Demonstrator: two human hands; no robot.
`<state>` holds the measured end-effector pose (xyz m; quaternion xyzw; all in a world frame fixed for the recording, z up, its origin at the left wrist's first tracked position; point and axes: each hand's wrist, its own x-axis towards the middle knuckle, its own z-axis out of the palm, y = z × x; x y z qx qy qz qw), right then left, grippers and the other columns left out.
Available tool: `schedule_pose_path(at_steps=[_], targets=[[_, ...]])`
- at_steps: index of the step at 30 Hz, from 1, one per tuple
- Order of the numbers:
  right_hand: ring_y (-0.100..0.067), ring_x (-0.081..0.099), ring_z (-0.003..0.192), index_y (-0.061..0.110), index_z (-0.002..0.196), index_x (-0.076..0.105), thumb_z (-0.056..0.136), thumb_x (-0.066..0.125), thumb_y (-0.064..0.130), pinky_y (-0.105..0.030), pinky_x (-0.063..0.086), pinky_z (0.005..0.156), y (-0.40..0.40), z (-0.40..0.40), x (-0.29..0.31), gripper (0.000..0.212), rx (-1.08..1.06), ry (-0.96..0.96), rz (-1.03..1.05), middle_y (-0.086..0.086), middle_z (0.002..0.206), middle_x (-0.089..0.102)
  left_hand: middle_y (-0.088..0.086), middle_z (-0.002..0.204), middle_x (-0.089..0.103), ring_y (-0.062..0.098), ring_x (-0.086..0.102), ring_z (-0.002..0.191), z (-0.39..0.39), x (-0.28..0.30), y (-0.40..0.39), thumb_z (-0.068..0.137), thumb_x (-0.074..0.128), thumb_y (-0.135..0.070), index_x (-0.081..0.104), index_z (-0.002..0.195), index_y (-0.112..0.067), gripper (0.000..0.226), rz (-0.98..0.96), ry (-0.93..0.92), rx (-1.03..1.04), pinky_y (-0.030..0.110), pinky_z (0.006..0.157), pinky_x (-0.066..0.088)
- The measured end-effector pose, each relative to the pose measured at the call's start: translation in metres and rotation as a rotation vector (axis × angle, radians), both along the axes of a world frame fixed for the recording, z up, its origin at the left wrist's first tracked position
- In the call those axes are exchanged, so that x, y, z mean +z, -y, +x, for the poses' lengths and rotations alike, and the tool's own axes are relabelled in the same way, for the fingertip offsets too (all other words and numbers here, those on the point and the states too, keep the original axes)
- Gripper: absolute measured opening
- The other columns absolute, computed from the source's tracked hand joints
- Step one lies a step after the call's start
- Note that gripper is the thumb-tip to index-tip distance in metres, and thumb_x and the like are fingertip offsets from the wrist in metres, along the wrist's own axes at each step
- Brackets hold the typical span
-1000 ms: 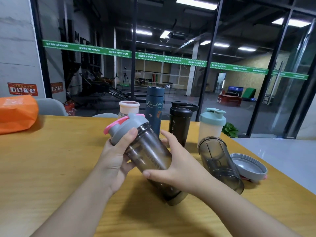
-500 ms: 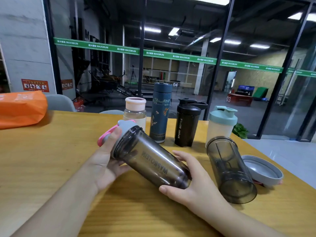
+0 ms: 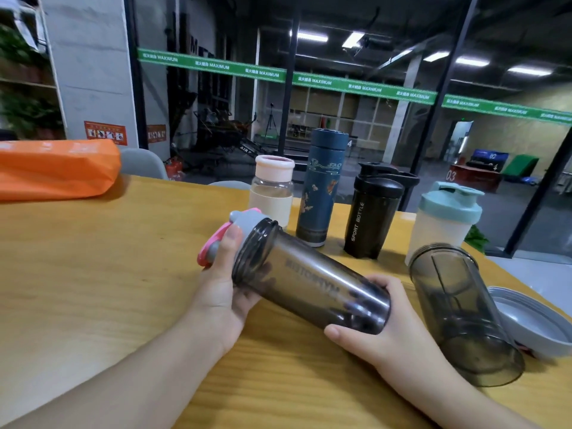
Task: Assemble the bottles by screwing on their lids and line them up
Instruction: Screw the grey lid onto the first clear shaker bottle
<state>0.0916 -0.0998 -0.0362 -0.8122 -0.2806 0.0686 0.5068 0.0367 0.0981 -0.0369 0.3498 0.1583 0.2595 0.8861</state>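
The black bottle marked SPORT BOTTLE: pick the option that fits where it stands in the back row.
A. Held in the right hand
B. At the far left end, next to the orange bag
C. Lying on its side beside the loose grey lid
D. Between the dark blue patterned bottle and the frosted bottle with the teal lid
D: the black bottle stands upright with the dark blue patterned bottle on its left and the frosted bottle with the teal lid on its right.

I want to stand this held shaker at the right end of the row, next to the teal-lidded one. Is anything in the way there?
Yes. The open smoky bottle stands just in front of the teal-lidded shaker, with its loose grey lid beside it. Both sit between the held shaker and that end.
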Motion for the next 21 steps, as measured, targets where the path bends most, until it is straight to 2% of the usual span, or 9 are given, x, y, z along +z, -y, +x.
schedule_pose_path(at_steps=[4, 8, 10, 12, 15, 17, 19, 21], targets=[[0.004, 0.053, 0.103, 0.046, 0.116, 0.032, 0.046, 0.08, 0.045, -0.001, 0.046, 0.069, -0.0013, 0.0015, -0.0022, 0.086, 0.001, 0.068, 0.008, 0.023, 0.116, 0.046, 0.014, 0.111, 0.071, 0.021, 0.068, 0.084, -0.0003, -0.0021, -0.0015, 0.054, 0.069, -0.049, 0.064, 0.112, -0.013, 0.068, 0.016, 0.006, 0.054, 0.037, 0.078, 0.056], [0.019, 0.045, 0.102, 0.052, 0.108, 0.03, 0.052, 0.088, 0.029, 0.004, 0.041, 0.07, -0.0023, 0.0029, -0.0052, 0.084, -0.004, 0.147, 0.021, 0.031, 0.111, 0.042, 0.007, 0.101, 0.075, 0.016, 0.073, 0.083, -0.001, -0.005, 0.0001, 0.044, 0.072, -0.054, 0.065, 0.112, -0.017, 0.078, 0.022, 0.011, 0.089, 0.036, 0.074, 0.06], [0.026, 0.041, 0.1, 0.055, 0.107, 0.028, 0.053, 0.089, 0.024, 0.005, 0.039, 0.071, -0.0031, 0.0047, -0.0076, 0.087, -0.009, 0.164, 0.024, 0.033, 0.111, 0.04, 0.005, 0.097, 0.076, 0.016, 0.073, 0.083, -0.0015, -0.006, 0.0012, 0.041, 0.073, -0.055, 0.067, 0.106, -0.018, 0.074, 0.028, 0.003, 0.111, 0.037, 0.077, 0.058], [0.02, 0.046, 0.101, 0.059, 0.108, 0.026, 0.055, 0.088, 0.024, 0.003, 0.041, 0.072, -0.0055, 0.0051, -0.0076, 0.089, -0.004, 0.144, 0.018, 0.034, 0.112, 0.039, 0.004, 0.095, 0.076, 0.016, 0.073, 0.082, -0.0015, -0.0058, 0.002, 0.04, 0.073, -0.054, 0.069, 0.099, -0.018, 0.069, 0.02, -0.008, 0.13, 0.039, 0.08, 0.056], [0.009, 0.053, 0.096, 0.063, 0.111, 0.021, 0.055, 0.085, 0.035, -0.001, 0.044, 0.07, -0.0055, 0.0056, -0.0035, 0.089, 0.013, 0.035, 0.029, 0.034, 0.111, 0.04, 0.005, 0.101, 0.075, 0.018, 0.071, 0.087, -0.0015, -0.0047, 0.0025, 0.043, 0.074, -0.054, 0.069, 0.102, -0.019, 0.069, 0.036, 0.004, 0.123, 0.041, 0.086, 0.055], [0.006, 0.055, 0.092, 0.06, 0.121, 0.021, 0.05, 0.083, 0.054, -0.006, 0.045, 0.068, -0.0025, 0.0053, 0.0003, 0.095, 0.029, -0.099, 0.086, 0.031, 0.108, 0.046, 0.007, 0.105, 0.074, 0.018, 0.07, 0.09, -0.0022, -0.0046, 0.0021, 0.05, 0.078, -0.054, 0.068, 0.107, -0.018, 0.068, 0.049, 0.023, 0.104, 0.042, 0.088, 0.055], [-0.003, 0.063, 0.094, 0.048, 0.13, 0.033, 0.032, 0.08, 0.072, -0.018, 0.049, 0.077, 0.0011, 0.0061, 0.0, 0.111, 0.067, -0.205, 0.146, 0.021, 0.106, 0.062, 0.008, 0.108, 0.073, 0.019, 0.069, 0.094, -0.0033, -0.0041, 0.0026, 0.056, 0.084, -0.054, 0.067, 0.11, -0.018, 0.067, 0.064, 0.046, 0.076, 0.041, 0.087, 0.056], [-0.008, 0.068, 0.091, 0.037, 0.124, 0.047, 0.019, 0.08, 0.074, -0.028, 0.055, 0.07, 0.0029, 0.0083, -0.0049, 0.116, 0.089, -0.233, 0.189, 0.015, 0.101, 0.069, 0.007, 0.107, 0.074, 0.019, 0.07, 0.094, -0.0043, -0.0026, 0.0042, 0.057, 0.08, -0.053, 0.066, 0.111, -0.019, 0.065, 0.071, 0.059, 0.063, 0.038, 0.084, 0.057]])
